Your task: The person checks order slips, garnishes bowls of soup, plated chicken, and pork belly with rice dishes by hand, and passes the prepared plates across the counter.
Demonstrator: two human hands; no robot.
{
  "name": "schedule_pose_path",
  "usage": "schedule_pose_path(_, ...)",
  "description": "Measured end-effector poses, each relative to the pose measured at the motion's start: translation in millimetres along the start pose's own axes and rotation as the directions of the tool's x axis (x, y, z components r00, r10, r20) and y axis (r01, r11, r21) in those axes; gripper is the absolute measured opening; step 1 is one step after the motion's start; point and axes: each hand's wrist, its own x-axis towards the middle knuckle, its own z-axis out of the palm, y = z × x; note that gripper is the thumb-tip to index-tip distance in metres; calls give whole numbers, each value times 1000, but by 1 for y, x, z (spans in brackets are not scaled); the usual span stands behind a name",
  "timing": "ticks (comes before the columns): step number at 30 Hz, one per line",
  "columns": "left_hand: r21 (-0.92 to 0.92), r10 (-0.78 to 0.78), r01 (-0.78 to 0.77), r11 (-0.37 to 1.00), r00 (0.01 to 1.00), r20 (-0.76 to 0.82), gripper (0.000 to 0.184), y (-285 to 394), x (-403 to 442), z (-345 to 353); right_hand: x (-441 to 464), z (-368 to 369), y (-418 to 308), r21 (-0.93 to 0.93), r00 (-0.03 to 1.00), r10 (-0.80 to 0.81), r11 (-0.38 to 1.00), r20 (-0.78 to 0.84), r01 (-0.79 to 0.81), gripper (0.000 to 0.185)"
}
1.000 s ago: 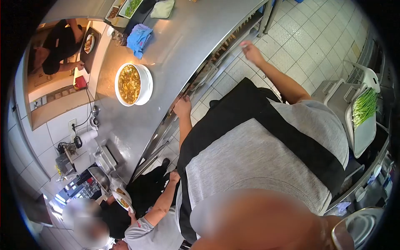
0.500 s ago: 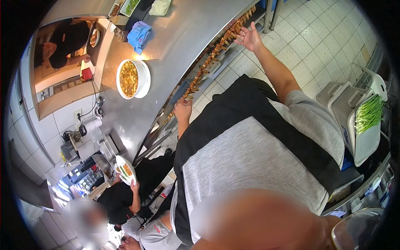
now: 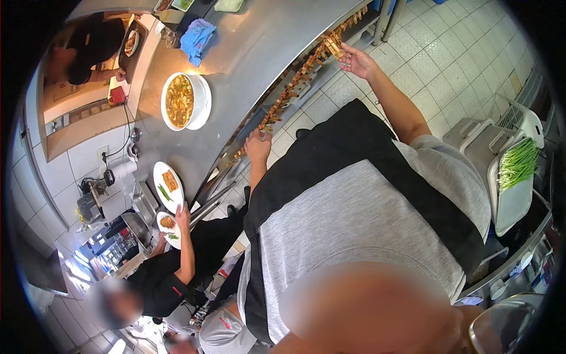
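A long row of wooden clothespins (image 3: 295, 84) runs along the underside of the steel counter's front edge. My right hand (image 3: 357, 61) is at the upper end of the row, its fingertips closed on some larger-looking wooden clothespins (image 3: 332, 46). Near the lower end, my left hand (image 3: 257, 146) has its fingers curled at the counter edge by the pins; what they grip is hidden. A white bowl of soup (image 3: 178, 101) rests on the counter beside a white plate (image 3: 204, 105), beyond my left hand.
A blue cloth (image 3: 198, 41) lies on the steel counter (image 3: 247, 53). At lower left, a co-worker in black (image 3: 168, 283) holds two white plates of food (image 3: 170, 187). Another person (image 3: 97, 44) stands beyond the pass window. Green stalks (image 3: 517, 163) lie on a white lid at right.
The pin row has come into clear view. My right hand has gone from the open floor side to the pins and closed there. The co-worker's plates have moved up beside the counter.
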Motion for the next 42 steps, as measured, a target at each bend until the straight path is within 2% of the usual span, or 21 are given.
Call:
schedule_pose_path(7,16,41,-41,999,999,16,36,-4,1,2,7,-1,8,-173,991,-92,982,-100,74,29)
schedule_pose_path(9,13,54,-54,998,998,20,39,-13,1,11,-1,6,5,-113,994,-112,988,-19,109,27)
schedule_pose_path(10,6,46,-46,999,999,3,40,-14,4,12,1,2,4,-116,983,-147,980,112,160,23)
schedule_pose_path(11,-5,22,-22,1000,999,28,43,-8,3,4,0,3,4,-113,985,-166,979,50,171,21)
schedule_pose_path(12,-19,5,-3,1000,999,54,46,-2,2,-3,20,-32,4,-71,923,-145,981,356,181,23)
schedule_pose_path(13,-27,-3,4,1000,1000,27,48,2,2,-8,4,-12,2,-104,987,-148,984,-55,142,18)
schedule_pose_path(14,-30,1,0,1000,1000,13,49,5,3,-11,-1,-8,-4,-172,981,-89,983,-173,59,16)
schedule_pose_path(16,-67,50,-52,996,998,-26,53,7,6,-5,-13,-1,-11,-235,966,-119,970,-228,64,16)
schedule_pose_path(18,-122,145,-156,980,985,-91,58,1,18,12,-14,-2,-18,-174,971,-43,985,-236,1,14)
schedule_pose_path(21,-269,214,-213,939,977,-25,67,12,18,-8,-5,-6,-17,-260,933,-123,965,-338,33,17)
schedule_pose_path(25,-227,369,-419,879,900,-230,61,1,0,-32,-23,-15,-20,-570,852,-250,819,-461,-69,17)
schedule_pose_path(27,-539,368,-363,760,924,-104,53,-31,8,-21,-48,-10,-34,-698,846,-287,704,-449,-131,20)
schedule_pose_path(28,-675,385,-302,673,922,-29,49,-46,7,-17,-51,-30,-47,-621,898,-255,784,-359,-25,17)
schedule_pose_path(29,-751,313,-344,563,930,-191,35,-56,-6,-36,-59,-29,-61,-669,938,-280,739,-205,75,14)
schedule_pose_path(31,-726,-25,-218,653,951,-308,22,-63,-21,-69,-91,44,-83,-699,917,-394,673,-62,241,18)
schedule_pose_path(36,-745,-340,-183,641,803,-489,18,-134,17,-92,-68,198,-119,-778,797,-574,408,189,478,22)
schedule_pose_path(37,-732,-367,-186,656,768,-524,18,-140,27,-96,-46,216,-125,-768,801,-565,418,199,486,25)
schedule_pose_path(39,-813,-437,-164,559,775,-456,18,-143,47,-93,3,257,-137,-782,776,-522,289,355,552,21)
schedule_pose_path(40,-850,-476,-152,504,773,-420,18,-143,55,-92,19,289,-138,-809,722,-532,109,443,577,20)
schedule_pose_path(41,-849,-495,-151,506,755,-430,17,-142,58,-92,37,312,-143,-859,739,-489,-42,463,510,18)
schedule_pose_path(42,-847,-513,-149,510,738,-439,17,-142,61,-92,51,333,-142,-805,617,-521,-314,590,504,20)
